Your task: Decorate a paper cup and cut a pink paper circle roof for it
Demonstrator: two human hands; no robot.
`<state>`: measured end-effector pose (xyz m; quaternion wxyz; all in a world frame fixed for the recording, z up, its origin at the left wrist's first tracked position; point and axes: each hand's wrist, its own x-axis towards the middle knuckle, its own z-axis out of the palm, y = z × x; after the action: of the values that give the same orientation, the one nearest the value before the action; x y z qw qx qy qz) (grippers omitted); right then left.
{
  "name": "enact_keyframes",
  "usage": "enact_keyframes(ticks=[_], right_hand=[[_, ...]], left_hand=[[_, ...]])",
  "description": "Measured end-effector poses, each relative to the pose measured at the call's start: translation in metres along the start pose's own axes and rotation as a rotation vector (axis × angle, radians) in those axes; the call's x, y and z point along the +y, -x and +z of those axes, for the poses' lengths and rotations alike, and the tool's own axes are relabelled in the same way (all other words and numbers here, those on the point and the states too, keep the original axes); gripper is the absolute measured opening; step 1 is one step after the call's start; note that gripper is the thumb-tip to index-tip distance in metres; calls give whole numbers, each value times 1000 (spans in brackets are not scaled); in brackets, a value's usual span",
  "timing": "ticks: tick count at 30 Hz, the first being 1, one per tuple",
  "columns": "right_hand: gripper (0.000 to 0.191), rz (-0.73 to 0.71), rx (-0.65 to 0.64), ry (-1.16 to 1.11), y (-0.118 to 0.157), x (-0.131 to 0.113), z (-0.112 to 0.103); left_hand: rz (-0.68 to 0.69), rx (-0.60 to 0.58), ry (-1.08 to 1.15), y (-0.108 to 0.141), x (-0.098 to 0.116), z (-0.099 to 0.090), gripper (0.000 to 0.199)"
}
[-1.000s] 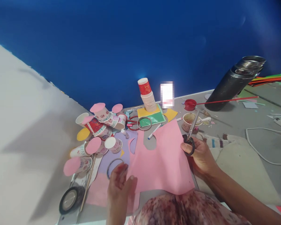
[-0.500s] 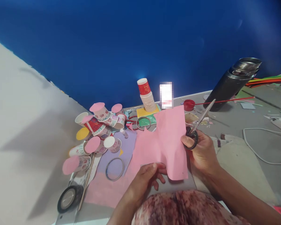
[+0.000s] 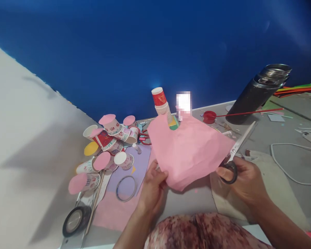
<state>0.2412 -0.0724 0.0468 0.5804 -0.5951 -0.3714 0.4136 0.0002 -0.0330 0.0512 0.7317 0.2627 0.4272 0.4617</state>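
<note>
My left hand pinches the lower left edge of a sheet of pink paper, which is raised off the table and has a notch cut into its far edge. In my right hand is a pair of scissors with black handles, its blades pointing away and to the right. The scissors lie against the right corner of the sheet. Under and left of my left hand, another pink sheet and a purple sheet lie on the table, with a grey ring on the purple one.
Decorated paper cups are piled at the left. A roll of black tape lies in front of them. A stack of cups stands by the blue wall. A dark flask, a red lid and a white cable are at the right.
The pink sheet has turned and spread flatter, its notch now showing at the far edge. My left hand has closed on its edge. My right hand has moved right and nearer with the scissors.
</note>
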Motion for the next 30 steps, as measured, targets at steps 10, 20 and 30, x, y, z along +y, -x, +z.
enact_keyframes(ticks=[10, 20, 30], right_hand=[[65, 63, -205, -244, -26, 3, -19], [44, 120, -147, -247, -47, -10, 24], [36, 98, 8, -301, -46, -10, 48]], left_hand=[[124, 31, -185, -16, 50, -37, 65], [95, 40, -318, -21, 84, -49, 71], [295, 136, 4, -8, 47, -76, 98]])
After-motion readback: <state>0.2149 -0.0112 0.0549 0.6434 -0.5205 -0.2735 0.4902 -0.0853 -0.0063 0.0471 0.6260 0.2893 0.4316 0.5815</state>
